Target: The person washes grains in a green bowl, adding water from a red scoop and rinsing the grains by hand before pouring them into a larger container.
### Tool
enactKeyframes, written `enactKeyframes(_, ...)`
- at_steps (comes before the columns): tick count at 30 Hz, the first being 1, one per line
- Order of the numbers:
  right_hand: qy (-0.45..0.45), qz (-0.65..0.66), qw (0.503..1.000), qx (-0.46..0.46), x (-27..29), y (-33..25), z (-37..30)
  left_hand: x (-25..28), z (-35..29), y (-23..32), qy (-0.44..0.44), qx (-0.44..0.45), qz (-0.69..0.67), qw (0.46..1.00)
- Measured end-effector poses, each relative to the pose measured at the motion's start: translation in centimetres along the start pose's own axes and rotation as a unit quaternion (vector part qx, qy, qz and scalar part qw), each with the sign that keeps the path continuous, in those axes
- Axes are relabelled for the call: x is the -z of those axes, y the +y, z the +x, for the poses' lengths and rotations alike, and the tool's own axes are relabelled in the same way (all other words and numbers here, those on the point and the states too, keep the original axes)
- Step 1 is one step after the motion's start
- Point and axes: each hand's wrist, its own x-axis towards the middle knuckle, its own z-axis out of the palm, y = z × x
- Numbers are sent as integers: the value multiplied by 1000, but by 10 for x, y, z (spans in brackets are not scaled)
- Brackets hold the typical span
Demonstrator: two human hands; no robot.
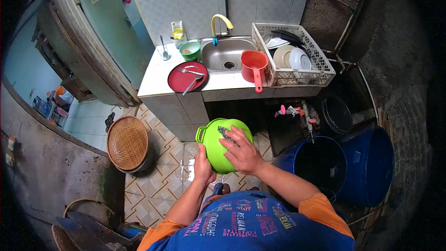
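Note:
A lime-green plastic basin [216,151] with a loop handle is held up in front of my body, above the tiled floor. My left hand [203,166] grips its lower left side, the fingers partly hidden by the basin. Across its surface my right hand [242,152] presses a dark grey mesh scouring pad [228,135], which shows beneath and beside the fingers. Most of the pad is covered by the hand.
Ahead, a counter holds a steel sink [227,51], a red plate with cutlery [181,78], a green bowl [189,51], a red dipper [254,64] and a dish crate [302,76]. Blue water barrels [297,151] stand right, under a tap. A woven tray [127,143] is left.

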Motion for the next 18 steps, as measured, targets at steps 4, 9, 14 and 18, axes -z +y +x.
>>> enactKeyframes(4, -46, 68, 978, -191, 14, 39, 31, 13, -9, 12, -22, 19, 100, 995)
enactKeyframes(9, 3, 432, 804, -408, -7, 93, 7, 8, -6, 26, -27, 12, -87, 996)
enactKeyframes(14, 247, 356, 808, -400, -59, 61, -18, 5, 20, 22, 4, -3, -210, 978)
enactKeyframes(18, 191, 226, 854, -429, -91, 32, -38, 3, 31, 9, 43, -8, -239, 970)
